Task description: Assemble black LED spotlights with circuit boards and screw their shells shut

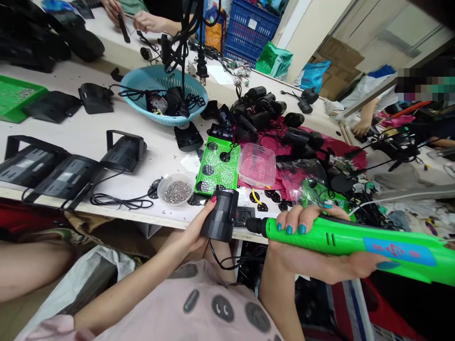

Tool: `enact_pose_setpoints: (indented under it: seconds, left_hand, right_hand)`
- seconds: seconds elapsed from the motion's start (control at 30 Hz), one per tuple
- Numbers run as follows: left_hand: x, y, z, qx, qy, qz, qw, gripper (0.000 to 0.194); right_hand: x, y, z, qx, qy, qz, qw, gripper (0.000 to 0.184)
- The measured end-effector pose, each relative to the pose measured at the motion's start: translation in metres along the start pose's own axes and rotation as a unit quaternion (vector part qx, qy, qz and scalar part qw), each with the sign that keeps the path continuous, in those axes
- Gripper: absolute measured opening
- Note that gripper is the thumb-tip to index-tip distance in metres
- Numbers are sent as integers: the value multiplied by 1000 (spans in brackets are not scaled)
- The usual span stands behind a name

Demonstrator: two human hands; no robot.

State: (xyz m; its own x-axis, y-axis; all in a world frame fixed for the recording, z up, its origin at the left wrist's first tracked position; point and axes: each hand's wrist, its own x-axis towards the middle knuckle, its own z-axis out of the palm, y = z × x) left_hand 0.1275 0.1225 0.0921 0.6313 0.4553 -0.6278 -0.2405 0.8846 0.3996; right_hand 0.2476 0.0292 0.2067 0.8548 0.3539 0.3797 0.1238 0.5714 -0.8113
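My left hand (197,227) is wrapped round a black plastic housing (218,218), roughly cylindrical, with a black cord hanging below it. In my right hand (302,237) lies a bright green electric screwdriver (330,237), held sideways with its black tip pointing left. That tip is close to the housing's right end; whether they touch I cannot tell. Just behind the housing stands a clear tub of small screws (176,190). Beyond it sits a green perforated tray (218,166) with black discs in it, beside a clear plastic box (256,164).
A light blue basket (163,94) holds cords and black parts, with cables hanging above it. Black lamp-like units with brackets (124,151) stand at the left. More black housings (263,109) are heaped on pink plastic (330,142). Another person's hands (149,21) work across the table.
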Motion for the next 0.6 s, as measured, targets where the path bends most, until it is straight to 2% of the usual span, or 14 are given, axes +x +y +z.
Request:
enact_pose_setpoints:
  seconds: [0.1, 0.27, 0.5, 0.6]
  left_hand:
    - [-1, 2, 0, 17, -16, -26, 999, 43]
    - [-2, 1, 1, 24, -32, -24, 999, 44]
    - [-2, -2, 2, -4, -13, -42, 999, 44]
    - [-2, -4, 3, -27, -3, -49, 998, 42]
  right_hand:
    - [1, -1, -1, 5, -4, -6, 1000, 51]
    - [1, -2, -4, 15, 1, -4, 1000, 50]
    - [-1, -1, 1, 5, 10, -18, 1000, 48]
    - [-1, -4, -8, 11, -3, -4, 1000, 48]
